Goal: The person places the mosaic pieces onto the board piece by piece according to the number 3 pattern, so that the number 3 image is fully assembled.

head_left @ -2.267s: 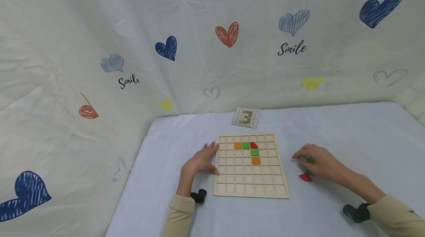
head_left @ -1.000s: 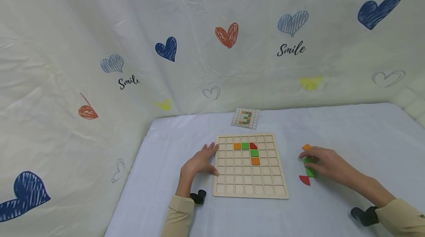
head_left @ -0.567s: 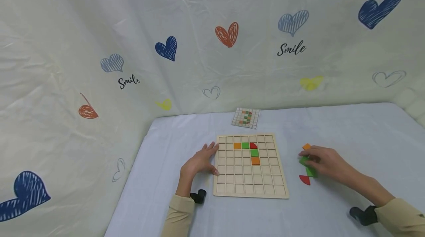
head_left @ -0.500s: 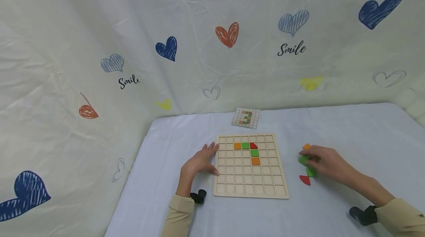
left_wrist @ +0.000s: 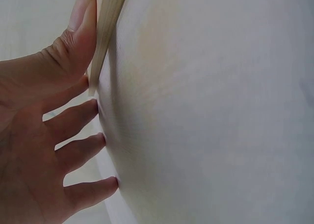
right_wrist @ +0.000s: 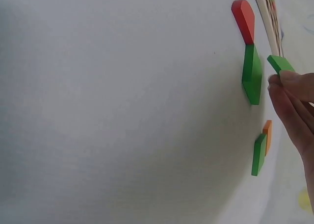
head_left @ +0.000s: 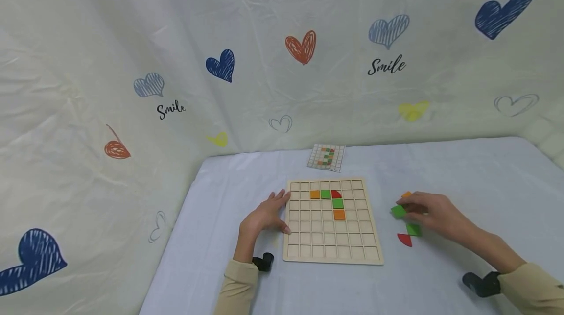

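First, at the left, the left hand's grip (head_left: 264, 213) is spread, touching the left edge of the wooden board (head_left: 308, 236) on the bench (head_left: 211, 222). Five coloured tiles (head_left: 325, 194) sit in its squares; on its far side lies a patterned card (head_left: 326, 157). Farther right, a green tile (head_left: 398, 211) is pinched in the right hand's grip (head_left: 436, 214), with a red quarter-round piece (head_left: 404, 240), an orange tile (head_left: 406, 194) and two more green pieces (right_wrist: 258, 155) lying close by.
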A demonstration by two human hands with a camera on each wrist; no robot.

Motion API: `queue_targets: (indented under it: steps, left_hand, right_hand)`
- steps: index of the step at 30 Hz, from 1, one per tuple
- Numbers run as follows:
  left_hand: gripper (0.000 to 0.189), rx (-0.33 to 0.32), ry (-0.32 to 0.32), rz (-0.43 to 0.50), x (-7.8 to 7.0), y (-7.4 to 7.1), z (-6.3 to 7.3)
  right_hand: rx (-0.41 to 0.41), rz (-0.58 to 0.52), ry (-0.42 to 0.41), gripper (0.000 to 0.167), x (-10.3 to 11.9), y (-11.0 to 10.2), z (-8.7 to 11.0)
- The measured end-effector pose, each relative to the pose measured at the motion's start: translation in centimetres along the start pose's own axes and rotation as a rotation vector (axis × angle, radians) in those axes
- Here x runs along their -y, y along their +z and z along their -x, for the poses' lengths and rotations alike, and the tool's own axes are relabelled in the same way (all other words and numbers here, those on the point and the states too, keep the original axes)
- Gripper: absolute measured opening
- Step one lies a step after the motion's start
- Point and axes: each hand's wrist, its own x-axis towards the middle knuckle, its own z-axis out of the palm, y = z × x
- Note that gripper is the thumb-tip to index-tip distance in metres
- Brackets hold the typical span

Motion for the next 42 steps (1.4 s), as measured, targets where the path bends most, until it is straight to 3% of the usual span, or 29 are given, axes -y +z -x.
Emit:
queue_targets:
  steps: [23,42]
  left_hand:
    - [0.106,0.0,-0.013,0.003,-0.1,-0.1,0.0]
    - [0.106,0.001,-0.007,-0.007,-0.2,0.0,-0.1]
  right_hand:
    - [-0.065,-0.01,-0.07,0.031,1.1,1.5,-1.4]
    - [0.007,-0.034,-0.019,0.026,3.5,2.9,-3.3]
